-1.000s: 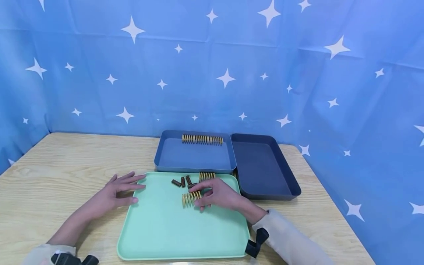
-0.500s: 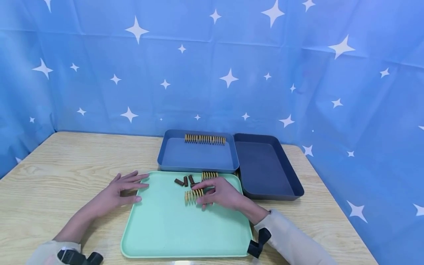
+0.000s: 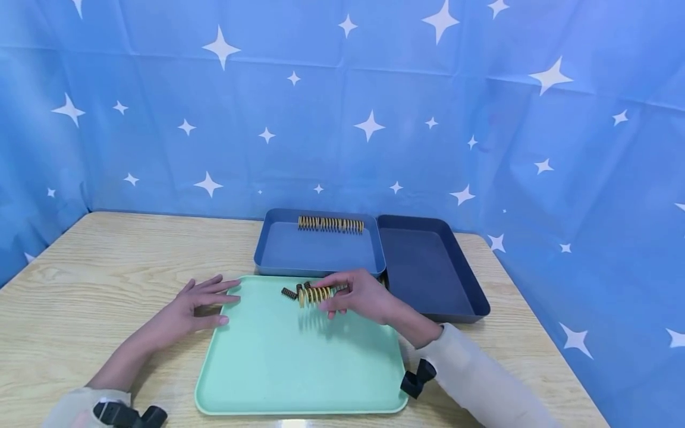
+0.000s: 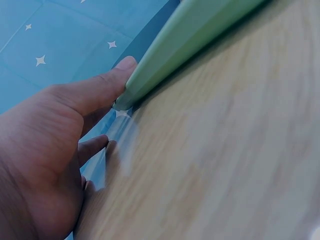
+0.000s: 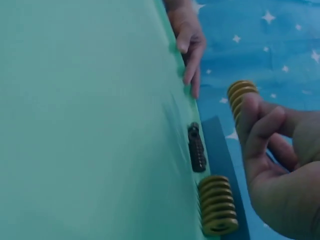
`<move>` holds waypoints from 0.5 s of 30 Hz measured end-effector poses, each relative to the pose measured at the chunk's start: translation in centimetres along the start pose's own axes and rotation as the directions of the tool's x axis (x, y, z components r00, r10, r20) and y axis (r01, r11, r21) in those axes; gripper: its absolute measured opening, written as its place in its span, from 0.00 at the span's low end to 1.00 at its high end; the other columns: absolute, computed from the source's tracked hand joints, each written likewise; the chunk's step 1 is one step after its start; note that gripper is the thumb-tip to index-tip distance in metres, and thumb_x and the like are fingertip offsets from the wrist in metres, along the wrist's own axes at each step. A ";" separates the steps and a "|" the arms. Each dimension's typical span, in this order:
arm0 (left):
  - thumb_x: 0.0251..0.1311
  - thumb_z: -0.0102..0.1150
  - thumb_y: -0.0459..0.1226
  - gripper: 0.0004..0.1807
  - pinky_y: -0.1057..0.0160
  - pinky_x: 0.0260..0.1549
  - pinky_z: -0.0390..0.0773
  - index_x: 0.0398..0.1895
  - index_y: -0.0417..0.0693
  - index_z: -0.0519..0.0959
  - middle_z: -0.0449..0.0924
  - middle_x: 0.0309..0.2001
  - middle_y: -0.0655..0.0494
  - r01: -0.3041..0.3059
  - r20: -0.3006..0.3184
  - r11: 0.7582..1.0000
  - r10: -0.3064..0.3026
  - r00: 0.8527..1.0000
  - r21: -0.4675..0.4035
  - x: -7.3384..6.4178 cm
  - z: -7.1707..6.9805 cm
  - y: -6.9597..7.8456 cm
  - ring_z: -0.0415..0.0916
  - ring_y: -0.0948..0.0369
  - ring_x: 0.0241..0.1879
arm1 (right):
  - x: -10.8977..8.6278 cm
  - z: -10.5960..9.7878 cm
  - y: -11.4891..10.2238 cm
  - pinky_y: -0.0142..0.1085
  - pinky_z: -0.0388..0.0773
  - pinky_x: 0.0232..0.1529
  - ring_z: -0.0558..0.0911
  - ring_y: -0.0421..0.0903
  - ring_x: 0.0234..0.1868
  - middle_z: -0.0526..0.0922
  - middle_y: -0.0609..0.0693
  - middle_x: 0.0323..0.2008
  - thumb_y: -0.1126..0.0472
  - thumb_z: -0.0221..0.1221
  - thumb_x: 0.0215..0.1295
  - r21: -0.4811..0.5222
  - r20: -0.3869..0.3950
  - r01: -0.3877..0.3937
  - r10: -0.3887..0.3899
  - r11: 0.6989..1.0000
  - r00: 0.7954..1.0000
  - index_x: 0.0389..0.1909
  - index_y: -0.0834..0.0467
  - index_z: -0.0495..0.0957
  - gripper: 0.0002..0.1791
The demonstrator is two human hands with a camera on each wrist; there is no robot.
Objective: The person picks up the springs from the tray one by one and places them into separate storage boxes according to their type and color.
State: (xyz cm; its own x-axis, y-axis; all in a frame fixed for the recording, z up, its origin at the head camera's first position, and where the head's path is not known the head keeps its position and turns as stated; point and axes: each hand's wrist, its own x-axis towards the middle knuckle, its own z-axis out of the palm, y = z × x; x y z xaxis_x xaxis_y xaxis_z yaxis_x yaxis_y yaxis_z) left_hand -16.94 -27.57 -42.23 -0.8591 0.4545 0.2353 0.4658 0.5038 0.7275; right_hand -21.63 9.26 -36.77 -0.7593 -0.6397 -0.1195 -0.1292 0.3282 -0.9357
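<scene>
My right hand (image 3: 360,296) pinches a yellow coil spring (image 3: 312,296) and holds it raised above the green tray (image 3: 299,368); a shadow falls beneath. In the right wrist view the same yellow spring (image 5: 239,94) sticks out past the fingertips. Several small dark springs (image 3: 289,293) lie near the tray's far edge, partly hidden by the held one. Another yellow spring (image 5: 218,206) lies beside them, mostly covered by my right hand in the head view. At the tray's left rim, my left hand (image 3: 189,309) has its fingers spread, thumb against the rim (image 4: 160,55).
Behind the green tray stands a blue tray (image 3: 316,255), with a row of yellow springs (image 3: 330,224) along its far side. To its right is a dark navy tray (image 3: 428,273). The wooden table (image 3: 134,255) ends at a blue star-patterned curtain (image 3: 299,107).
My right hand has lifted the yellow spring off the green tray and moved it slightly toward the far side. The left hand stays at the rim.
</scene>
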 end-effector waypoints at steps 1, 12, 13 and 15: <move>0.57 0.66 0.42 0.22 0.30 0.60 0.26 0.56 0.49 0.80 0.65 0.67 0.47 0.000 0.001 1.000 0.000 1.000 -0.001 0.0 0.0 0.0 0.45 0.35 0.69 | 0.1 -0.1 -0.2 0.46 0.75 0.30 0.82 0.61 0.32 0.85 0.55 0.39 0.54 0.68 0.57 -0.001 -0.003 0.003 -0.003 1.000 1.000 0.56 0.51 0.80 0.23; 0.57 0.66 0.42 0.23 0.30 0.60 0.26 0.56 0.49 0.80 0.66 0.67 0.47 0.005 -0.002 1.000 -0.005 1.000 -0.011 0.0 -0.1 0.2 0.45 0.35 0.69 | 1.6 -0.5 -1.5 0.53 0.75 0.34 0.81 0.65 0.36 0.84 0.54 0.43 0.56 0.67 0.58 0.011 -0.031 0.006 -0.006 1.000 0.999 0.58 0.50 0.78 0.24; 0.57 0.66 0.42 0.23 0.30 0.60 0.26 0.56 0.49 0.80 0.66 0.67 0.47 0.005 -0.003 1.000 -0.005 1.000 -0.012 0.0 -0.1 0.1 0.45 0.35 0.69 | 1.8 -0.6 -1.6 0.53 0.75 0.35 0.81 0.66 0.36 0.83 0.54 0.44 0.57 0.67 0.58 0.021 -0.034 0.003 -0.002 1.000 0.999 0.58 0.50 0.78 0.24; 0.57 0.66 0.42 0.23 0.30 0.60 0.26 0.56 0.49 0.80 0.66 0.67 0.48 0.007 -0.001 1.000 -0.007 1.000 -0.019 0.0 -0.1 0.0 0.45 0.35 0.69 | 2.3 -0.7 -1.8 0.52 0.74 0.33 0.81 0.66 0.37 0.82 0.53 0.47 0.59 0.67 0.59 0.032 -0.040 -0.005 0.006 0.999 0.999 0.58 0.51 0.78 0.24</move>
State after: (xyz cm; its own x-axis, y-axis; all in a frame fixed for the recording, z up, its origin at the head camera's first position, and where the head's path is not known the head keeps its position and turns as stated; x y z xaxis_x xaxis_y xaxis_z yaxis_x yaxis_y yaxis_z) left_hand -16.94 -27.65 -42.16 -0.8626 0.4501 0.2309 0.4557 0.4931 0.7411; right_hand -23.58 7.63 -35.11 -0.7851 -0.6093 -0.1116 -0.1049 0.3084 -0.9454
